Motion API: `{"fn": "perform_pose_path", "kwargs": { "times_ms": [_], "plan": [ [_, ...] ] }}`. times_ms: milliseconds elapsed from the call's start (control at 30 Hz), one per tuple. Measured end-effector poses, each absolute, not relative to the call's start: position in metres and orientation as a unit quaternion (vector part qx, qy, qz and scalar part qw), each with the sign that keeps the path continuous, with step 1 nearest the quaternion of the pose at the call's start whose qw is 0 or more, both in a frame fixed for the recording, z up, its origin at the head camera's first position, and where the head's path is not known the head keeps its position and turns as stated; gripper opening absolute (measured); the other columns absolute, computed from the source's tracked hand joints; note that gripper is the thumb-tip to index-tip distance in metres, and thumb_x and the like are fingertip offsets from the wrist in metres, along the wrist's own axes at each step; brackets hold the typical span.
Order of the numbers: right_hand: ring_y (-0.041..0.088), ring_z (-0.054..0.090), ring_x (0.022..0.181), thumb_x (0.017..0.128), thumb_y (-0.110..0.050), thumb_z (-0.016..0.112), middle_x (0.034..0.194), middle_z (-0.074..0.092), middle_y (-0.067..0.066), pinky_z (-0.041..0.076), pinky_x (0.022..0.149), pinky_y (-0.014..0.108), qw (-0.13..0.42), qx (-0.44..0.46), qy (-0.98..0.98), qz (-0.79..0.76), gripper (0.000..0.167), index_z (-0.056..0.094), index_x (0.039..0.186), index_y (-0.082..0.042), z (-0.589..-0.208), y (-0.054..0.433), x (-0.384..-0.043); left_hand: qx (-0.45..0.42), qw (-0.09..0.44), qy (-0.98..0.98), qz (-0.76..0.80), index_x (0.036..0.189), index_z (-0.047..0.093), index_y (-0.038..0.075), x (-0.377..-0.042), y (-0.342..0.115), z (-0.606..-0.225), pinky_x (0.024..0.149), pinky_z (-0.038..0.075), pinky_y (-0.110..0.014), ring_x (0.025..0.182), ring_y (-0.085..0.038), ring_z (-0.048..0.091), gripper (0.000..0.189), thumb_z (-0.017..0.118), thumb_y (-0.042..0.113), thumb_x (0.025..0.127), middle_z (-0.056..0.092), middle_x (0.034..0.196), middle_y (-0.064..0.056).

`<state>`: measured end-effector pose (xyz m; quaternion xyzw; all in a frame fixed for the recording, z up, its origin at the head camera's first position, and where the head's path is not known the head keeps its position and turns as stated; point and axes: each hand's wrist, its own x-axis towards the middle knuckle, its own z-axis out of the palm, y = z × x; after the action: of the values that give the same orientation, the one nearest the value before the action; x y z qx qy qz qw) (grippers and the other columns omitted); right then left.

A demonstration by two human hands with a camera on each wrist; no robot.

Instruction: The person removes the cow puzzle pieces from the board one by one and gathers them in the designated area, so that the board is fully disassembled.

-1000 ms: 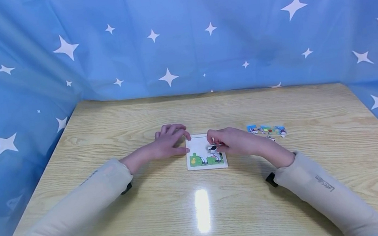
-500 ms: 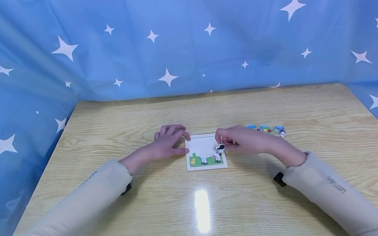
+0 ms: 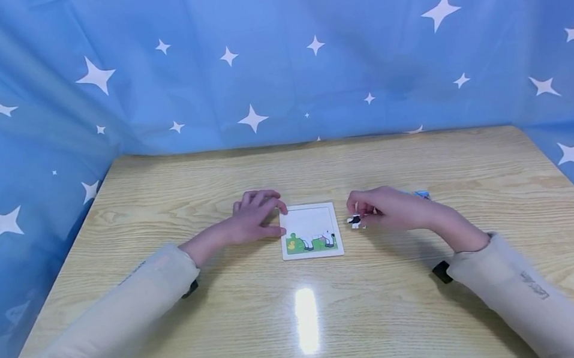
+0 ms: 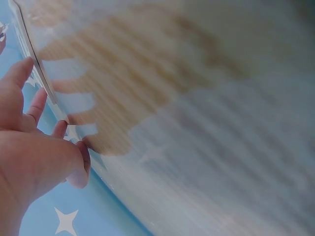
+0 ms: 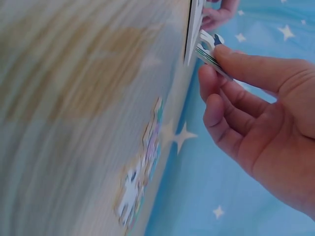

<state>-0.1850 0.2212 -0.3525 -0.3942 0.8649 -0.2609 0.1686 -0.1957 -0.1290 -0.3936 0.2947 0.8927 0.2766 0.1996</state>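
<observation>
A square puzzle board [image 3: 313,219] with a white frame lies mid-table. Its lower row is filled with pieces [image 3: 319,240] showing green grass, a yellow duckling and a cow's legs; bare white board shows above. My left hand [image 3: 254,218] rests at the board's left edge, thumb and fingertips on the frame. To the right of the board, my right hand [image 3: 391,209] pinches a black-and-white puzzle piece [image 3: 355,221] between thumb and fingers. In the right wrist view that puzzle piece [image 5: 210,46] is held tilted, seen nearly edge-on.
Loose puzzle pieces [image 5: 140,172] lie on the table by the right hand, mostly hidden behind it in the head view, where one blue piece [image 3: 422,194] shows. A blue curtain [image 3: 270,54] with white stars stands behind the wooden table [image 3: 231,331].
My right hand has moved right, carrying the black-and-white puzzle piece from over the board to beside it, and now covers most loose pieces. The left hand stays at the board's edge.
</observation>
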Motion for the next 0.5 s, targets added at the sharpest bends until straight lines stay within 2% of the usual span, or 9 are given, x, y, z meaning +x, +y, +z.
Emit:
{"fn": "perform_pose_path", "kwargs": {
  "times_ms": [300,500],
  "plan": [
    [0.013,0.061,0.083,0.101,0.004,0.076,0.094,0.068,-0.005,0.052,0.072,0.033,0.159,-0.377,0.875,-0.260,0.020,0.064,0.109,-0.010,-0.349,0.249,-0.183,0.297,0.201,0.892,0.276,0.140,0.057,0.017,-0.192,-0.128,-0.393,0.115,0.024,-0.064,0.160,-0.049,0.011,0.046,0.077,0.034,0.103,0.026,0.175,-0.019],
    [0.011,0.059,0.080,0.101,0.006,0.075,0.094,0.065,-0.008,0.052,0.072,0.032,0.155,-0.358,0.885,-0.253,0.022,0.065,0.113,-0.010,-0.348,0.267,-0.183,0.303,0.195,0.892,0.273,0.139,0.056,0.015,-0.191,-0.127,-0.393,0.115,0.024,-0.065,0.158,-0.051,0.013,0.046,0.078,0.033,0.103,0.027,0.174,-0.021]
  ]
}}
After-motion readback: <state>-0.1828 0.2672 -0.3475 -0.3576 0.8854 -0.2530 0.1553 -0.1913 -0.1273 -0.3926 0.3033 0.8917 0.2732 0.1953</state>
